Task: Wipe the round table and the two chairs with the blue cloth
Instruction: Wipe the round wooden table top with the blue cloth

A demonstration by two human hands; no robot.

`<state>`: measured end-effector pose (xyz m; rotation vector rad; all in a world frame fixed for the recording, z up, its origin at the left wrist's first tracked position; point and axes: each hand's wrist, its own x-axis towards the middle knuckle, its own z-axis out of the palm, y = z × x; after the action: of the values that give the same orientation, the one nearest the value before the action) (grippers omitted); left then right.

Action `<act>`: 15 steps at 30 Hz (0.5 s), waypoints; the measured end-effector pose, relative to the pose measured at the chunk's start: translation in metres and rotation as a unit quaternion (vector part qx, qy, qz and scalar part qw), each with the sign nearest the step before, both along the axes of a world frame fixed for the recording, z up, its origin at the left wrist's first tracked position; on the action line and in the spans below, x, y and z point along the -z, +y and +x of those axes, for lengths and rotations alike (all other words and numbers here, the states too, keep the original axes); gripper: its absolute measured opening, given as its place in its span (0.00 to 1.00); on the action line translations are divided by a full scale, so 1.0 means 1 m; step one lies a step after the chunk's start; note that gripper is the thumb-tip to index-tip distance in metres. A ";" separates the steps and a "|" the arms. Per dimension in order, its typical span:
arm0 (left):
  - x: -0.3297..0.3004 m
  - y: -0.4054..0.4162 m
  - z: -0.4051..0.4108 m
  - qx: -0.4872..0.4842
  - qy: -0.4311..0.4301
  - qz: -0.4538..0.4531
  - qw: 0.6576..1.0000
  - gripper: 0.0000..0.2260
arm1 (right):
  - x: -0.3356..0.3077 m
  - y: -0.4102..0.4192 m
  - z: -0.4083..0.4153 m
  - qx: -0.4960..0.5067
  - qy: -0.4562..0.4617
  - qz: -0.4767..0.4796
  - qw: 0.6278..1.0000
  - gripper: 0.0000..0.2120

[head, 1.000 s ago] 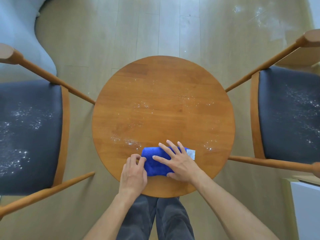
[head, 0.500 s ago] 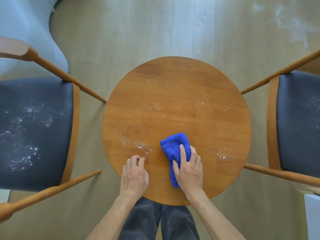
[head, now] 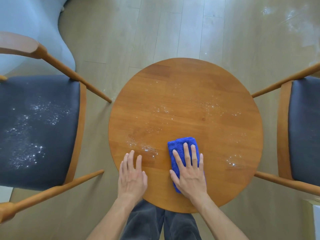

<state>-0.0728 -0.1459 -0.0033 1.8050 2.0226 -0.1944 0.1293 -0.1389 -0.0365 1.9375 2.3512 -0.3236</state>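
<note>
The round wooden table [head: 199, 94] fills the middle of the view, with white powder scattered over its top. A folded blue cloth [head: 180, 146] lies on the table's near side, long edge pointing away from me. My right hand [head: 189, 172] presses flat on the cloth with straight fingers. Flat on the bare wood at the table's near left edge rests my left hand [head: 132, 177], beside a powder patch. The left chair [head: 39, 132] has a dark seat dusted with white powder. Only part of the right chair [head: 304, 129] shows at the frame's edge.
Light wooden floor [head: 173, 32] surrounds the table, with white powder smeared at the far right. A pale blue curved object [head: 32, 32] stands at the far left behind the chair. A white box corner [head: 316, 220] shows at the lower right. My dark trousers are under the table's near edge.
The cloth turned from lying crosswise to lengthwise under my right hand, then shifted slightly right. My right fingers now lie flat on it. The left hand stayed at the edge.
</note>
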 end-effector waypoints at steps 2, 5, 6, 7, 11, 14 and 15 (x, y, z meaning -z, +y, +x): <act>0.006 -0.003 -0.006 -0.029 0.015 -0.014 0.999 0.29 | 0.002 -0.003 -0.004 0.009 0.003 0.011 1.000 0.33; 0.015 -0.004 -0.014 -0.047 0.015 -0.019 0.999 0.34 | 0.006 -0.010 -0.014 0.009 0.008 0.024 1.000 0.33; 0.016 -0.004 -0.015 -0.044 0.011 -0.018 0.999 0.35 | 0.007 -0.012 -0.018 0.006 0.009 0.026 1.000 0.33; 0.017 -0.002 -0.015 -0.043 0.004 -0.013 0.999 0.36 | 0.009 -0.014 -0.022 -0.001 0.010 0.027 1.000 0.33; 0.022 0.007 -0.015 -0.073 -0.007 -0.006 0.997 0.38 | 0.014 -0.022 -0.034 -0.081 0.034 0.034 0.996 0.33; 0.025 0.017 -0.021 -0.126 -0.017 -0.022 0.992 0.38 | 0.022 -0.028 -0.033 -0.200 0.068 0.050 0.976 0.33; 0.025 0.019 -0.025 -0.144 -0.024 -0.017 0.989 0.37 | 0.024 -0.026 -0.032 -0.236 0.073 0.054 0.967 0.32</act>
<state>-0.0974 -0.1269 -0.0285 1.4616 2.2005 -0.0980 0.0973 -0.1650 -0.0602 1.3579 2.8772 -0.3140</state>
